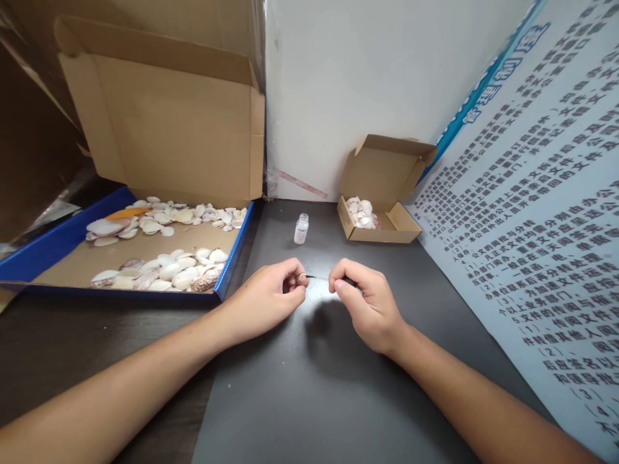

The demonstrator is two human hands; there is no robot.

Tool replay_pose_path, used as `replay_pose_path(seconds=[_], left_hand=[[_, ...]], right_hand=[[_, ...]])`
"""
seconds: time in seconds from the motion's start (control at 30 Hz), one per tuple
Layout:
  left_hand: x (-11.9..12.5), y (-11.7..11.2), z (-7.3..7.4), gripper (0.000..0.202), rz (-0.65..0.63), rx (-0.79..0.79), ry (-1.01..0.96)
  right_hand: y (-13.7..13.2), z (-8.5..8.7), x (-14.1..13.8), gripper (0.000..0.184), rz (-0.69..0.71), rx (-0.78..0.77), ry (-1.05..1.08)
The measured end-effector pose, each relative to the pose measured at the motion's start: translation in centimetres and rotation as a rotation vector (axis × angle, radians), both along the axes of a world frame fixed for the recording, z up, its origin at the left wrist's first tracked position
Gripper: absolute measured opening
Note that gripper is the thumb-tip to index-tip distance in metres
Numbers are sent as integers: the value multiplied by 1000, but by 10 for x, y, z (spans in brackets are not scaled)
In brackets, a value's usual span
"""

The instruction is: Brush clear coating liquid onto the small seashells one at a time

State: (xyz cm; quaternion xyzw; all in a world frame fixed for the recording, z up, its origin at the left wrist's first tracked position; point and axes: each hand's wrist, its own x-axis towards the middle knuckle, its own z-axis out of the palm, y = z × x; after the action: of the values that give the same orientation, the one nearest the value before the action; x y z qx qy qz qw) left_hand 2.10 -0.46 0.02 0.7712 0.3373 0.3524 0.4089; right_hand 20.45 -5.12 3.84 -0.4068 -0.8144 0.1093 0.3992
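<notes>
Left hand (273, 293): thumb and fingertips pinched on a small speckled shell (303, 280); shell sits at the ends of the digits, its outer face turned right, toward the other hand; most of it hidden by the fingers, so its long axis cannot be told.

Right hand (370, 299): fingers curled narrow, thumb against index, around a thin dark tool (311, 277); long axis nearly level, running left to right across the gap between the hands; dark tip points left, at the shell; contact or slight gap, cannot tell; middle stretch faint against the sheen on the dark mat (271, 399); rear part mostly inside the fist.

Beyond the hands, a small bottle (300, 230) upright, its mouth uncapped; left, a blue-sided box (72, 261), lid raised, pale shells (169, 272) in two bands; farther right, a small cardboard box (409, 222), more shells inside.
</notes>
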Motion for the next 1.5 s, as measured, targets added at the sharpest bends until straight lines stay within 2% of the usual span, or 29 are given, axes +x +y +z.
replay_pose_path(seconds=[0.1,0.27,0.47,0.67,0.87,1.03,1.17,1.33,1.5], left_hand=[[0,1,-1,7,7,11,15],[0,1,-2,5,26,47,33],[0,1,-1,4,23,19,21],[0,1,0,6,11,-17,-8],[0,0,0,10,-29,-59,-54],[2,1,0,10,-49,-88,-146],[4,2,-1,11,-102,-162,-304],[3,1,1,12,-110,-303,-367],[3,0,5,13,-102,-395,-424]], right_hand=[[1,-3,-1,17,28,-36,-45],[2,-3,-1,19,-91,-51,-45],[-2,-3,-3,17,76,-41,-49],[1,-3,-2,18,-104,-76,-61],[-1,-2,-2,15,65,-30,-18],[0,-4,-1,11,3,-96,-28],[0,-5,-1,12,-52,-102,-2],[0,-3,-1,13,-106,-65,32],[-2,-3,-1,13,-16,-16,62]])
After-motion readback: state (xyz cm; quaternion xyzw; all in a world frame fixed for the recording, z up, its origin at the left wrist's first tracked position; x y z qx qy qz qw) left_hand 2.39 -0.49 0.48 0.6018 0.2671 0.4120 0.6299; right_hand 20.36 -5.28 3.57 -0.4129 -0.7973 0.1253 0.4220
